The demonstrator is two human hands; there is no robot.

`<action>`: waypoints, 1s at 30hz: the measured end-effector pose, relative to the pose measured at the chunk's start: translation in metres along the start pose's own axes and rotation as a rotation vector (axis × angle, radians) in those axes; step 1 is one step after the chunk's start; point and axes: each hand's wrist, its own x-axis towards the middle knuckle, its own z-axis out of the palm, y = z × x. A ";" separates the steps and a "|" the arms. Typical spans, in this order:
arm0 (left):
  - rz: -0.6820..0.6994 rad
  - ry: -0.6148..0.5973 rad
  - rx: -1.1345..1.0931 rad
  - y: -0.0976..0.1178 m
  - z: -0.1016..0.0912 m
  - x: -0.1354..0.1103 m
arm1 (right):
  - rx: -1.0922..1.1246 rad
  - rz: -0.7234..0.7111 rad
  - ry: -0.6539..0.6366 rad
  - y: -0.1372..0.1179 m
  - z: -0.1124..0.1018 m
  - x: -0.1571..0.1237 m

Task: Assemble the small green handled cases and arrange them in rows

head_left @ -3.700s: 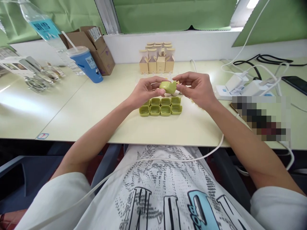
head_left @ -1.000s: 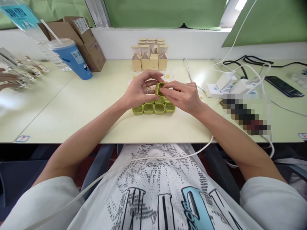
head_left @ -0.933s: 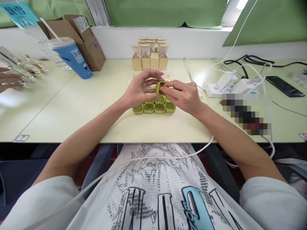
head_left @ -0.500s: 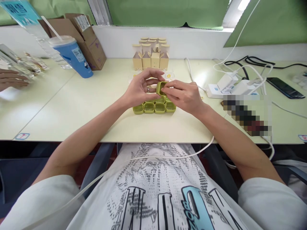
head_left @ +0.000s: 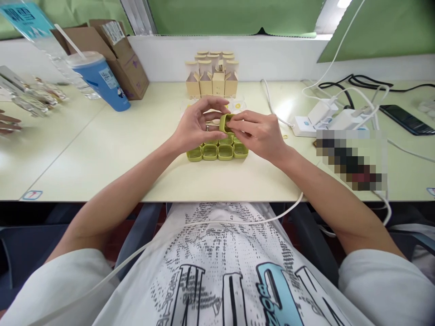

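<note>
A small olive-green square cup [head_left: 223, 123] is held tilted above the table, its opening turned toward the right. My left hand [head_left: 194, 124] grips it from the left, thumb below and fingers curved above, with a ring on one finger. From the right, my right hand [head_left: 261, 133] has its fingertips pressed together at the cup's opening, partly inside it; whatever they pinch is hidden. Just below both hands, several matching green cups [head_left: 210, 152] stand in tight rows, open side up. Behind the hands are clear plastic pieces with yellow centres [head_left: 238, 105], partly covered.
Upright cream cartons [head_left: 211, 83] with raised flaps stand at the back. Leftward are a blue drink cup [head_left: 105, 83], a cardboard box [head_left: 134, 72], glass bottles [head_left: 44, 95] and another person's hand [head_left: 8, 123]. On the right lie a power strip [head_left: 304, 127], cables and a phone [head_left: 408, 119].
My right fingertips have shifted slightly at the cup's opening, while my left hand keeps its hold. The other person's hand has moved left, toward the picture's edge.
</note>
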 end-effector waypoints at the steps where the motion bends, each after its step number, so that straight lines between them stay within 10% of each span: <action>1: -0.004 0.002 -0.015 0.001 0.000 0.001 | -0.003 0.021 0.008 -0.001 0.001 0.000; 30: -0.162 0.121 -0.204 0.019 0.013 -0.003 | 0.260 0.148 -0.004 -0.007 -0.006 0.004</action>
